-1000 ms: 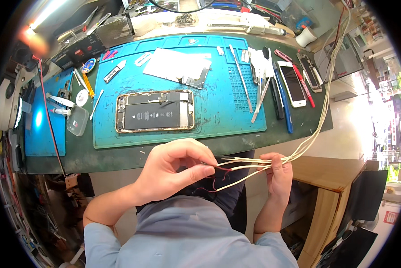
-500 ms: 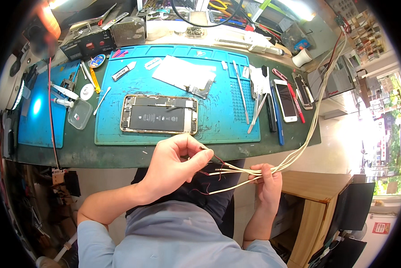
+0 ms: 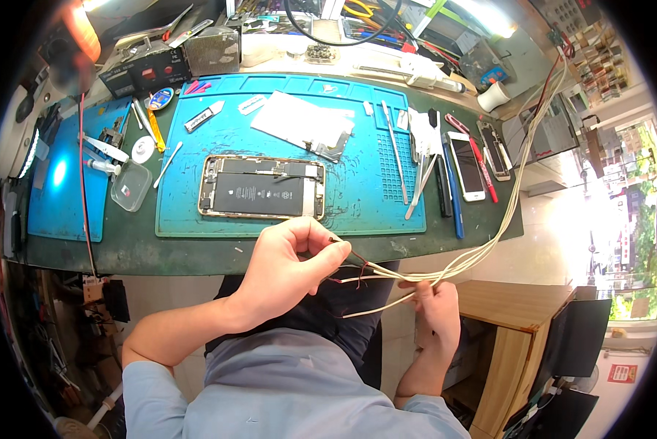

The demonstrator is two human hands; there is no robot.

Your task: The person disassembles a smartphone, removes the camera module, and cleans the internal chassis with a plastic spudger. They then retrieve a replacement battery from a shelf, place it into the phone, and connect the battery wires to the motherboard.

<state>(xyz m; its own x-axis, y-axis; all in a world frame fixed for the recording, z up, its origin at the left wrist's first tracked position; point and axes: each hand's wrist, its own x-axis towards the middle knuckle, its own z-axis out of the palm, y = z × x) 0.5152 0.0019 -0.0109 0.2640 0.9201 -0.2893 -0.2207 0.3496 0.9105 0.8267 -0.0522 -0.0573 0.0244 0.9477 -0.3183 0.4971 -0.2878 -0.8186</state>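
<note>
My left hand is closed in a pinch on a thin dark wire end, just in front of the bench edge. From there the wire runs to one of several cream-coloured cables, whose stripped ends show fine red and dark wires. To the right and a little lower, my right hand has its fingertips closed on the cables; the lowest strand passes by its fingers. An opened phone with its black battery exposed lies beyond my left hand on the blue work mat.
Tweezers, a blue pen-like tool and a white phone lie at the right. A small clear box and a cotton swab lie left. The cables rise toward the upper right; a wooden cabinet stands below them.
My right hand has shifted slightly down, and its fingers now sit lower against the cables. The cables bunch closer together and bow a little. My left hand keeps its pinch almost in place.
</note>
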